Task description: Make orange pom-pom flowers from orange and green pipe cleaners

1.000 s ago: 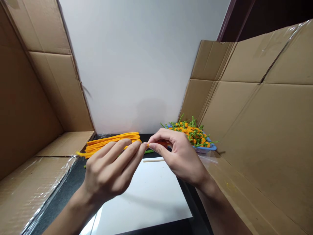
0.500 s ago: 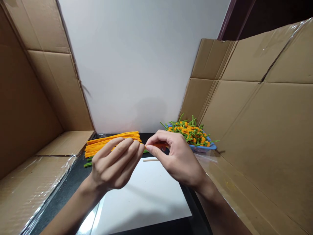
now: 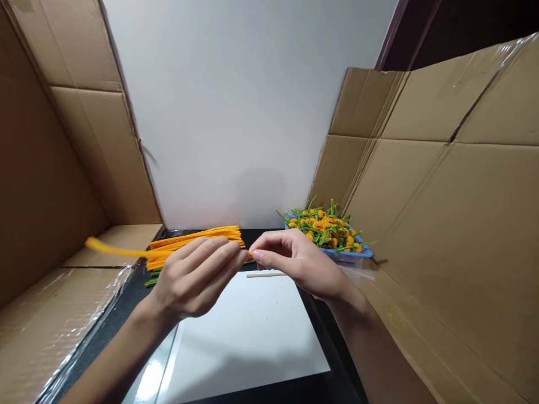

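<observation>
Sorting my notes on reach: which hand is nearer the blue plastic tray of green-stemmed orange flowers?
Right hand: just left of the blue plastic tray. The left hand sits farther left, past the right hand.

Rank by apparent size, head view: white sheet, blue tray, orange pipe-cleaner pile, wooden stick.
1. White sheet
2. Orange pipe-cleaner pile and blue tray: they look alike and both are partly covered, so unranked
3. Wooden stick

The left hand (image 3: 193, 278) and right hand (image 3: 301, 264) are showing slender fingers and short nails. The left forearm (image 3: 113, 350) and right forearm (image 3: 381, 353) are running bare.
</observation>
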`<state>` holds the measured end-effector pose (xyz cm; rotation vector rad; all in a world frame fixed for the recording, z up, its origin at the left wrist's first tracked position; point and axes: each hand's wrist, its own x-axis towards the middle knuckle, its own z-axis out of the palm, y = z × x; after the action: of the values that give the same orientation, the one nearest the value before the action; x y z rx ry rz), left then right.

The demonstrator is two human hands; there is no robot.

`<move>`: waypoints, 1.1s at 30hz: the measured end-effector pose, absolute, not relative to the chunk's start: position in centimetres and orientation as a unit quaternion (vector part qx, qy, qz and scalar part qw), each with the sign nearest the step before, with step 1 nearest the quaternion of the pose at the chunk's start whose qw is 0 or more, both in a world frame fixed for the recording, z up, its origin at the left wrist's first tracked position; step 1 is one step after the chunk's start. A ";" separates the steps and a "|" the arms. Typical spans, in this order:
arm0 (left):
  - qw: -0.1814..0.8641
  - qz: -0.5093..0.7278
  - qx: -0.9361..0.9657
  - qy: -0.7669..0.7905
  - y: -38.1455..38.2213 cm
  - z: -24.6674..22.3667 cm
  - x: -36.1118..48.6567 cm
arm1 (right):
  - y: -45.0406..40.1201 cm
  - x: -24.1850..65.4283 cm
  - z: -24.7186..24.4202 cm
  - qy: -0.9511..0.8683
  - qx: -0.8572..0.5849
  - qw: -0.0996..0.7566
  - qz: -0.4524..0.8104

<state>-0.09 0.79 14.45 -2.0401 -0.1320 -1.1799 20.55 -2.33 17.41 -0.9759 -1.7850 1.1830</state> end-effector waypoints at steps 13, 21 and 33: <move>0.378 -0.443 -0.811 -0.053 0.4 14.6 0.4 | -2.6 20.6 17.0 -0.711 -0.407 0.387 0.422; 0.238 -0.446 -0.840 -0.197 0.1 14.4 1.0 | -3.1 19.5 16.2 -0.823 -0.397 0.405 0.032; 0.180 -0.408 -0.864 -0.235 1.5 14.9 -0.4 | -0.6 19.1 14.0 -0.826 -0.368 0.426 0.036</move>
<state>-0.40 1.48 14.89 -2.4415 -0.6654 -1.1520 19.12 -0.60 14.04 -0.9196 -2.0651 0.0888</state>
